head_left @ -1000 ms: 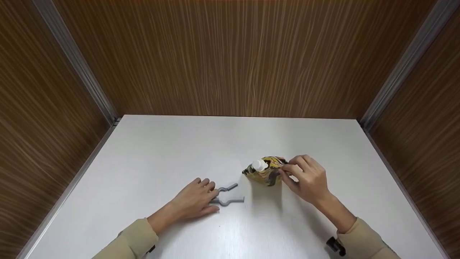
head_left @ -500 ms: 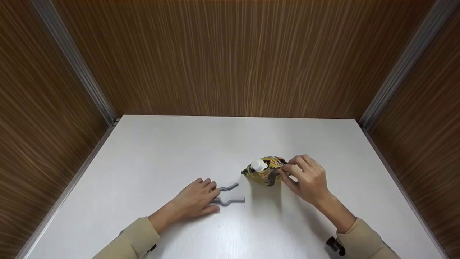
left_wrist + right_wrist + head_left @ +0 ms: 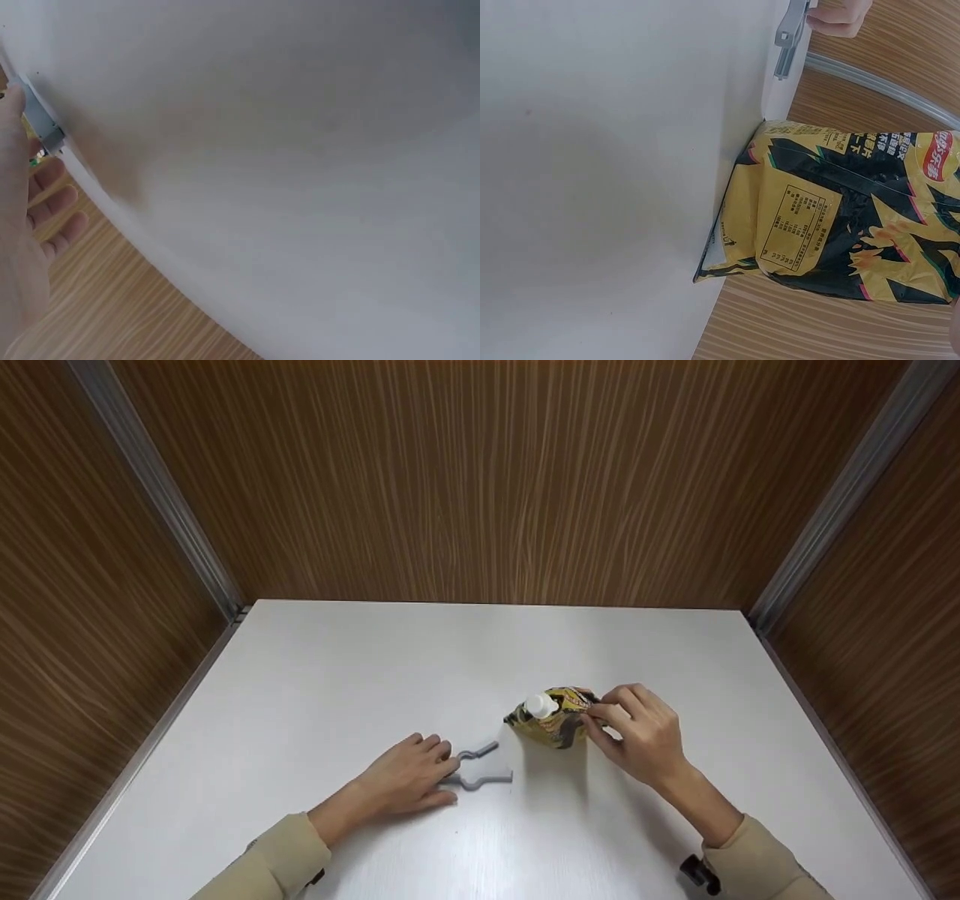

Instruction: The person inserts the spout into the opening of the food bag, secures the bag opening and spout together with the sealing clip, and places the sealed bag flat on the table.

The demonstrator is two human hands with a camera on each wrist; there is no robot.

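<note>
The grey clip (image 3: 480,769) lies flat on the white bench (image 3: 315,690), left of centre, its two open prongs pointing right toward the snack bag. The left hand (image 3: 409,780) rests palm-down on the bench with its fingers (image 3: 435,750) stretched out and relaxed, the fingertips touching the clip's closed end without curling round it. The left wrist view shows the same loose fingers (image 3: 52,199) beside the grey piece (image 3: 41,127).

Just to the right, near but apart from the clip, the yellow-and-black snack bag (image 3: 555,718) stands upright on the bench, its gathered top carrying a white piece (image 3: 538,705); what that piece is cannot be told. The right hand (image 3: 637,731) has its fingers (image 3: 611,712) curled in and pinching the bag's top right edge. The right wrist view shows the bag's printed side (image 3: 840,217) crumpled but standing, with the clip (image 3: 789,37) beyond it.

In my judgement, doing this well calls for the right hand to keep the bag's neck bunched tight and upright while the left takes the clip firmly by its closed end, prongs facing the bag. A loose pinch would probably let the bag slump or its folds spread.
</note>
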